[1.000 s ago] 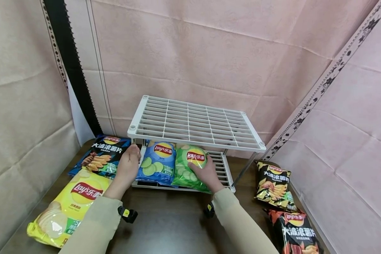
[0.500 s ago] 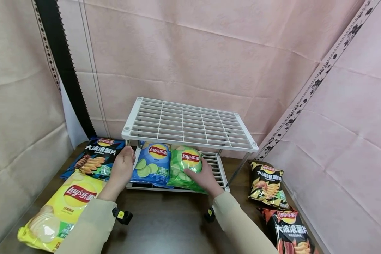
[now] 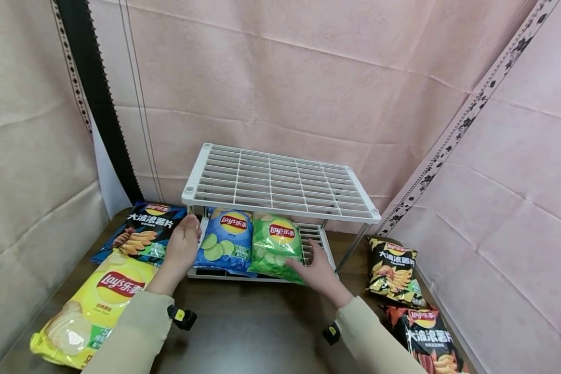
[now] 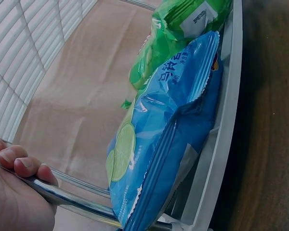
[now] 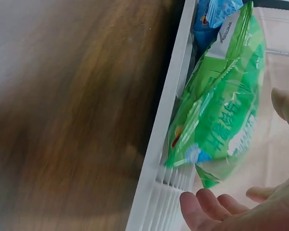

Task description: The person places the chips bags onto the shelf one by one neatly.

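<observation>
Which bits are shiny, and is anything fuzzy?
Head view: a pale shine on the brown table and a whitish glare on the yellow chip bag; left wrist view: bright streaks along the metal pole that the left hand grips; right wrist view: the table's wood grain looks smeary.

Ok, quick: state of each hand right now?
Left hand: closed, holding the rack post.
Right hand: open, holding nothing, near the green bag.

The left wrist view crops the green bag [image 4: 167, 44].
</observation>
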{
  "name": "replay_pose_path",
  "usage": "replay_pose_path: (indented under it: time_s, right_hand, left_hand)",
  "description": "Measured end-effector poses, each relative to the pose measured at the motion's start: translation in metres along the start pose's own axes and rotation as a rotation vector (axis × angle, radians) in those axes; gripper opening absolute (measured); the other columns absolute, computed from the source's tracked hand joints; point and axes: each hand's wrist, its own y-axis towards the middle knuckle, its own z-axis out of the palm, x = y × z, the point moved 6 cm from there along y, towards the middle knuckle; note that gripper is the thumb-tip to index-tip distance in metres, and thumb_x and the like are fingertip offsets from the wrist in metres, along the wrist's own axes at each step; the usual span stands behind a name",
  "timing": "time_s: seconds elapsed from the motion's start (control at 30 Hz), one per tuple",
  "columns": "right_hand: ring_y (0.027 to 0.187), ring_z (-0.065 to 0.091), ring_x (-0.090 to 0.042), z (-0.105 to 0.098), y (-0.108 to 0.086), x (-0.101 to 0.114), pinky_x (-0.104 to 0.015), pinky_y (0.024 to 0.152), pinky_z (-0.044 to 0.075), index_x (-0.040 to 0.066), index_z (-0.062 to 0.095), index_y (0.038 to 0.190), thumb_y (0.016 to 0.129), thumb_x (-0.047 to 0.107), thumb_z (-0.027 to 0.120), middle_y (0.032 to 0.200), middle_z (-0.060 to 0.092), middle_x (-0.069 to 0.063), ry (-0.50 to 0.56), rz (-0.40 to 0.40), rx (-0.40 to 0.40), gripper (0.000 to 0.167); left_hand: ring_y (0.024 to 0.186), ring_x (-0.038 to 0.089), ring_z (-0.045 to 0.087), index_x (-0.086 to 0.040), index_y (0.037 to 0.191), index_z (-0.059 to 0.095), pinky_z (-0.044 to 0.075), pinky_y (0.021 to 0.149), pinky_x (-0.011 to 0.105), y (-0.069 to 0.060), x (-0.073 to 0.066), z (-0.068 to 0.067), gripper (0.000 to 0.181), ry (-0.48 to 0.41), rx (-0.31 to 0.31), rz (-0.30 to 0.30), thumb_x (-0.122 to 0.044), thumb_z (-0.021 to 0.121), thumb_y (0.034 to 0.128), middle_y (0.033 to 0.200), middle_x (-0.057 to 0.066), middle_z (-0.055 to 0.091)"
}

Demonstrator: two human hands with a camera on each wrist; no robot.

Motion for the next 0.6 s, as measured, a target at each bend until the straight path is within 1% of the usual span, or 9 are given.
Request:
replay_pose_path:
  time_s: [0.1, 0.2, 0.33, 0.43, 0.53, 0.6]
  right_hand:
    - [0.127, 0.044, -0.035, -0.01, -0.014, -0.001, -0.05, 0.095, 0.043, 0.01, 0.021, 0.152, 0.081, 0.059, 0.07, 0.145, 0.035, -0.018, -0.019, -0.026, 0.01, 0.099]
    - [0.124, 0.048, -0.035, -0.021, -0.031, -0.005, -0.049, 0.093, 0.045, 0.013, 0.024, 0.152, 0.08, 0.055, 0.073, 0.143, 0.037, -0.016, -0.037, -0.016, 0.03, 0.096]
    - [0.12, 0.051, -0.035, -0.039, -0.051, -0.019, -0.047, 0.089, 0.047, 0.017, 0.03, 0.149, 0.079, 0.054, 0.075, 0.14, 0.043, -0.016, -0.067, -0.005, 0.031, 0.091]
    - [0.116, 0.054, -0.034, -0.051, -0.062, -0.031, -0.046, 0.088, 0.048, 0.015, 0.037, 0.145, 0.078, 0.055, 0.075, 0.136, 0.048, -0.016, -0.052, 0.003, 0.015, 0.087]
    - [0.115, 0.055, -0.032, -0.062, -0.07, -0.043, -0.046, 0.09, 0.048, 0.014, 0.042, 0.141, 0.077, 0.055, 0.075, 0.132, 0.052, -0.015, -0.027, 0.014, -0.007, 0.083]
    - [0.117, 0.054, -0.033, -0.069, -0.074, -0.048, -0.047, 0.093, 0.046, 0.012, 0.044, 0.14, 0.078, 0.052, 0.077, 0.13, 0.053, -0.016, -0.012, 0.015, -0.014, 0.081]
  left_hand:
    - [0.073, 0.028, 0.041, -0.004, 0.087, 0.04, 0.033, 0.069, 0.037, 0.0, -0.001, 0.0, 0.055, -0.009, -0.002, 0.0, -0.052, 0.016, 0.1031, 0.081, 0.013, 0.039]
    - [0.073, 0.028, 0.041, -0.005, 0.086, 0.039, 0.033, 0.069, 0.037, 0.0, 0.0, 0.0, 0.052, -0.009, -0.007, -0.002, -0.049, 0.018, 0.1042, 0.08, 0.013, 0.039]
    - [0.07, 0.028, 0.04, -0.006, 0.085, 0.04, 0.033, 0.067, 0.036, -0.001, 0.0, 0.001, 0.051, -0.007, -0.009, 0.004, -0.048, 0.018, 0.1044, 0.079, 0.013, 0.039]
    - [0.067, 0.028, 0.04, -0.006, 0.084, 0.04, 0.033, 0.064, 0.036, -0.001, -0.001, 0.0, 0.054, -0.006, -0.02, 0.018, -0.05, 0.018, 0.1039, 0.077, 0.013, 0.039]
    - [0.065, 0.029, 0.039, -0.005, 0.082, 0.041, 0.032, 0.063, 0.035, -0.001, -0.001, -0.002, 0.055, -0.002, -0.032, 0.025, -0.05, 0.018, 0.1042, 0.074, 0.013, 0.039]
    - [0.064, 0.029, 0.038, -0.004, 0.082, 0.041, 0.031, 0.062, 0.035, 0.0, -0.001, -0.002, 0.054, 0.001, -0.033, 0.025, -0.048, 0.018, 0.1046, 0.074, 0.013, 0.039]
